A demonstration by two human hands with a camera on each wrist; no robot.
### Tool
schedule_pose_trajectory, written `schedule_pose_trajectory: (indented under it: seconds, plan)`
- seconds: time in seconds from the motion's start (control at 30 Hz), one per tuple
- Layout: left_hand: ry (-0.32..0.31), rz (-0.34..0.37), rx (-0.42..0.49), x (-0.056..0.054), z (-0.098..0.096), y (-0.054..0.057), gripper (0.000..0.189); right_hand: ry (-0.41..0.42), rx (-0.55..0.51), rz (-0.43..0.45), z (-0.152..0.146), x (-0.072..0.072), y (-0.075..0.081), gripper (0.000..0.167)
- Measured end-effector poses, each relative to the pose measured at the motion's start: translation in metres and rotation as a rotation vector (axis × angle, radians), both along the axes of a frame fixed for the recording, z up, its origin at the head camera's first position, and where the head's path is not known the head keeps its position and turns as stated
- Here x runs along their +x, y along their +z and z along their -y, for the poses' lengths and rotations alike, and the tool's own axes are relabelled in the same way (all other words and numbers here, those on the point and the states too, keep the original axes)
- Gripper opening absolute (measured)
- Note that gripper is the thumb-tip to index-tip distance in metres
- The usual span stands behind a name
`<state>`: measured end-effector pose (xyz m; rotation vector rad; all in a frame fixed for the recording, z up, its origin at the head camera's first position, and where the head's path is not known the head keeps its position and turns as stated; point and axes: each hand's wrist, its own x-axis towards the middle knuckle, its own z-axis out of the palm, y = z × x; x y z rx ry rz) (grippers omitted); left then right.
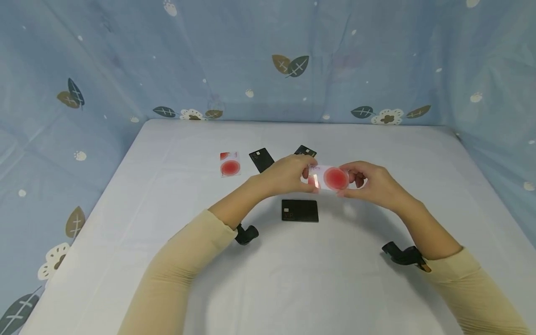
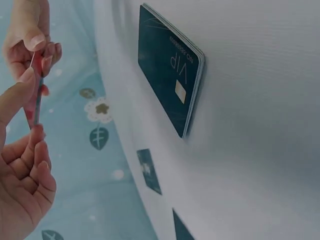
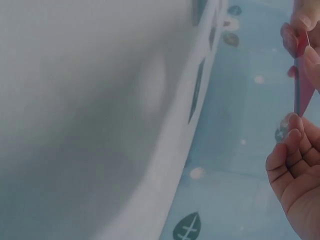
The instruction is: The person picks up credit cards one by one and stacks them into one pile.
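Observation:
Both hands hold a white card with a red circle [image 1: 336, 178] above the table, one at each short end. My left hand [image 1: 290, 174] pinches its left end between thumb and fingers. At the right end, my right hand [image 1: 372, 185] pinches it the same way. From the left wrist view the card [image 2: 35, 92] appears nearly edge-on between both hands. Below the hands lies a stack of black cards [image 1: 299, 211] with a chip and VIP lettering; its layered edge shows in the left wrist view.
A second white card with a red circle [image 1: 230, 164] lies at the left. One black card [image 1: 261, 159] sits beside it, and another black card [image 1: 305, 150] lies behind my left hand, partly covered. Blue patterned cloth [image 1: 251, 60] rises behind the white table [image 1: 176, 153].

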<state>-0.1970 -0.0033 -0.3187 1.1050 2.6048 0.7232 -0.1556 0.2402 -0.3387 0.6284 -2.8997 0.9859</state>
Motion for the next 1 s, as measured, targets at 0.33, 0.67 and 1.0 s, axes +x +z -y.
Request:
schedule_pose_trajectory:
  seconds: [0.33, 0.67, 1.0]
  plan:
    - [0.020, 0.008, 0.055, 0.010, 0.018, 0.000, 0.056, 0.059, -0.028, -0.039, 0.014, 0.007, 0.006, 0.057]
    - [0.079, 0.065, 0.104, 0.020, 0.036, -0.004, 0.057, 0.075, -0.061, -0.019, 0.028, 0.011, 0.005, 0.057]
    - [0.117, 0.093, 0.143, 0.034, 0.049, -0.010, 0.060, 0.053, -0.109, 0.037, 0.041, 0.019, -0.008, 0.059]
